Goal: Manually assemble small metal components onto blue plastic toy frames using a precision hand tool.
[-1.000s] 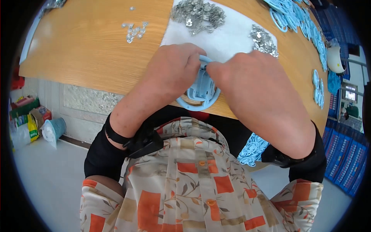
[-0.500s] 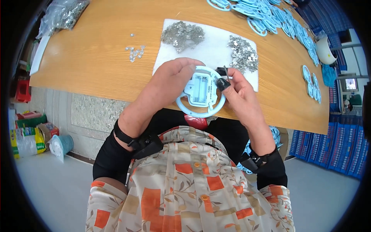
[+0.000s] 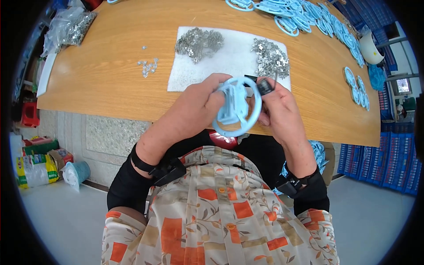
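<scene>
Over the surface's (image 3: 110,79) near edge, our left grip (image 3: 198,100) clasps a blue ring-shaped casing (image 3: 234,105); our right grip (image 3: 283,110) pinches a thin rod (image 3: 276,77).

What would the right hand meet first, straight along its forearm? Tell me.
Probably the right pile of small silver metal pieces on the white rectangular pad; the right hand might pass above it.

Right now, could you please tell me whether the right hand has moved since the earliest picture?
Yes: the right hand shifted rightward, judged against the right-hand metal pile on the white mat.
</scene>
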Available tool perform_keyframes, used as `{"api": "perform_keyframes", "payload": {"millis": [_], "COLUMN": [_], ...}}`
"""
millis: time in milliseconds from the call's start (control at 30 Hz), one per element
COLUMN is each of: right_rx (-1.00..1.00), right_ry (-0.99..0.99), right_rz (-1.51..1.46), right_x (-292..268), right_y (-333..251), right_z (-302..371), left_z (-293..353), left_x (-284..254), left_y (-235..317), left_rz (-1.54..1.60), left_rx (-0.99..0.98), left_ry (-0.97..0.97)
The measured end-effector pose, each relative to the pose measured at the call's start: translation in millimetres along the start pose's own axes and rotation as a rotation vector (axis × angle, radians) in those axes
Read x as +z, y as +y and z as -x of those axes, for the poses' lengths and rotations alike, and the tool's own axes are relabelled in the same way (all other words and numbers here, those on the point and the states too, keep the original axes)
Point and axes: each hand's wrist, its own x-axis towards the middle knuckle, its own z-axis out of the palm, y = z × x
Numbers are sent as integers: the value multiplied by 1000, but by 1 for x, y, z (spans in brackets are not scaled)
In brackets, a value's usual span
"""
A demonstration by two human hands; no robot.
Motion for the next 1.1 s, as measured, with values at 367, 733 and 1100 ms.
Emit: {"api": "perform_keyframes", "payload": {"millis": [367,733,1100], "right_rx": [-300,-226,-171], "right_ry": [214,126,100], "right_rz": [317,85,91], "right_x": [29,8,6], "right_y": [28,27,15], "right_z": [-15,-17,-9], "left_z": [-4,-2,-3], "left_x": [13,19,24], "left_y": [4,-15,-10], "left_rz": [1156,1598,1646], "left_rx": [-293,-222,-222], "left_ry": [-151,-336,-415]}}
